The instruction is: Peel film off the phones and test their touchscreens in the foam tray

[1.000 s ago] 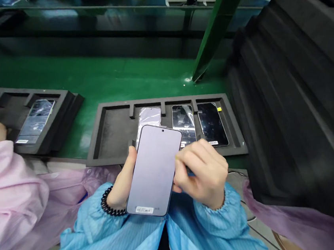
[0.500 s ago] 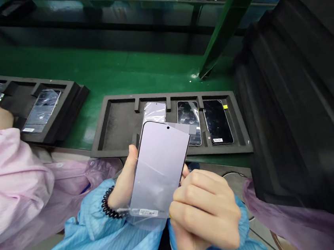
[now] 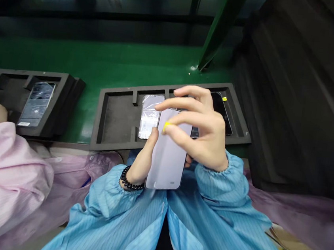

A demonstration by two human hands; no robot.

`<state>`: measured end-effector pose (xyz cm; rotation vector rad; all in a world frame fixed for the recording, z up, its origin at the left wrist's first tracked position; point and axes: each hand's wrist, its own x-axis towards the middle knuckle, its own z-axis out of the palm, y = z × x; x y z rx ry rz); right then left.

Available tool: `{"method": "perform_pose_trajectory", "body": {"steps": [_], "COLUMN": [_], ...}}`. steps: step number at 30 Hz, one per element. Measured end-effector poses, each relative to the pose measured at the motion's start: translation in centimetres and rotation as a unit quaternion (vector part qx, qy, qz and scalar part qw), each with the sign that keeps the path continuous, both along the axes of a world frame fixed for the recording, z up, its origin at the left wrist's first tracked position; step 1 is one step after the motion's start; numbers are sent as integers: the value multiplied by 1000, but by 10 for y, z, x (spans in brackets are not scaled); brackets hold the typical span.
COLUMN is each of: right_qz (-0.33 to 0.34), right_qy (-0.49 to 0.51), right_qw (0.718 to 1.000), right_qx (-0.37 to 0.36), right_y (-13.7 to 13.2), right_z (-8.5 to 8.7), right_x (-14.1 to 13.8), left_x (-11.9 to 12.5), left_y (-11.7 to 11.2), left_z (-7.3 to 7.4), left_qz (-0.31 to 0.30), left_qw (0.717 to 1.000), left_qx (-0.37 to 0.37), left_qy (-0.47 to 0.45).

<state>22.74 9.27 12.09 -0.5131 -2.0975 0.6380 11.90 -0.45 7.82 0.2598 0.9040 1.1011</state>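
Note:
My left hand point(image 3: 143, 154) is wrapped round a smartphone point(image 3: 167, 163) with a pale, lit screen, its thumb along the left edge. Over the top of that screen, my right hand point(image 3: 203, 131) pinches a small yellow tab point(image 3: 166, 125) between thumb and forefinger, the other fingers raised. A faint streak runs down the screen below the tab; whether clear film hangs there I cannot tell. Behind the hands lies a black foam tray point(image 3: 111, 145). In it are a film-wrapped phone point(image 3: 150, 113), a mostly hidden phone, and a dark phone point(image 3: 226, 115) with a yellow tab.
To the left, a second foam tray point(image 3: 65, 94) holds phones, and a person's pink sleeve point(image 3: 10, 168) reaches in front of it. Tall stacked black trays point(image 3: 301, 95) stand at the right. A green post point(image 3: 223, 27) rises from the green bench point(image 3: 116, 62).
My right hand has moved up and left from the phone's lower right corner, with the yellow tab now showing in its pinch. The white label and clear film at the screen's lower end no longer show.

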Motion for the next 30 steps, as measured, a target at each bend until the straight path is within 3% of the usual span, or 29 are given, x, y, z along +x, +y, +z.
{"method": "perform_pose_trajectory", "body": {"steps": [5, 13, 25, 30], "right_qz": [-50, -21, -45, -20], "right_qy": [36, 84, 142, 178], "right_qw": [994, 984, 967, 959], "right_qx": [-90, -158, -205, -221], "right_y": [-3, 2, -2, 3], "right_z": [-4, -8, -14, -16], "right_x": [-12, -6, -10, -11], "left_x": [-5, -7, -5, -4], "left_y": [-3, -3, -5, -4], "left_z": [12, 28, 32, 31], "left_qz": [-58, -32, -17, -19], "left_qw": [996, 984, 986, 983], "left_qx": [46, 35, 54, 71], "left_qy": [-57, -171, -155, -166]}}
